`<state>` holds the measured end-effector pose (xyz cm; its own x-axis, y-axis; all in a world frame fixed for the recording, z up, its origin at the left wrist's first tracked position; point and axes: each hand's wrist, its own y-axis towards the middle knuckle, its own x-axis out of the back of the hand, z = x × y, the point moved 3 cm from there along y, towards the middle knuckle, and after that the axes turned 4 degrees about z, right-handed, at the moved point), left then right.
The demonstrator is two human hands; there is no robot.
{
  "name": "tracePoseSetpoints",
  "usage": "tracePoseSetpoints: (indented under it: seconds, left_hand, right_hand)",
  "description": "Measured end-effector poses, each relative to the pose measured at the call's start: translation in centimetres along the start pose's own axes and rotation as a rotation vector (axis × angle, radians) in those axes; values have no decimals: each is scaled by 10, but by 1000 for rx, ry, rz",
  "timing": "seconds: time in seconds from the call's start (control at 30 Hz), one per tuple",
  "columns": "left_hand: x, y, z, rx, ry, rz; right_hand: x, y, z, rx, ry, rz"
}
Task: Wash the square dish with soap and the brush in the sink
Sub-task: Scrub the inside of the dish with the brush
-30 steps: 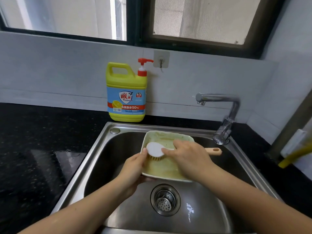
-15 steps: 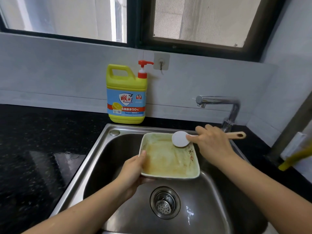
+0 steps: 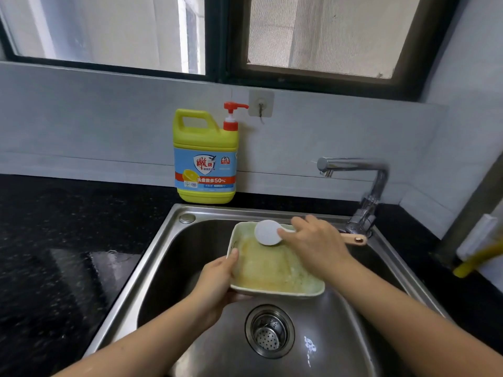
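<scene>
Square dish (image 3: 275, 291), smeared with yellowish suds, sits tilted over the sink (image 3: 163, 257), its left rim held in our left hand (image 3: 217, 278), thumb on top. Open basin lies left of that grip, the drain (image 3: 269, 331) just below the near edge. Black countertop (image 3: 54, 254) rings the steel; the soap bottle (image 3: 205, 159) stands behind. Our right hand (image 3: 318, 246) grips the brush (image 3: 268, 232), its white head at the dish's far edge.

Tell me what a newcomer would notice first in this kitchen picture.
The bright yellow soap bottle with its red pump stands out first, upright on the black counter behind the sink. Next, over the sink, the left hand grips a yellow-smeared square dish while the right hand holds a white-headed brush at its far edge.
</scene>
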<state>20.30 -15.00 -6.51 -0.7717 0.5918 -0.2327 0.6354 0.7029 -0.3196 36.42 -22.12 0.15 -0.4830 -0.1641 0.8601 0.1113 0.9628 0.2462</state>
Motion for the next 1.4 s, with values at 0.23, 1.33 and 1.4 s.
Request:
tracePoseSetpoints:
  seconds: [0.23,1.33,1.4]
  left_hand:
    - [-2,-2,-2,-81,56,-16]
    - [4,1,-4,-68,-90,-51]
    - [2,1,-3,-64,-73,-45]
  right_hand:
    - [9,-30,-30,-14,74,198]
    - [45,-12,-37,178,308,417]
    - [44,-10,-23,198,356,409]
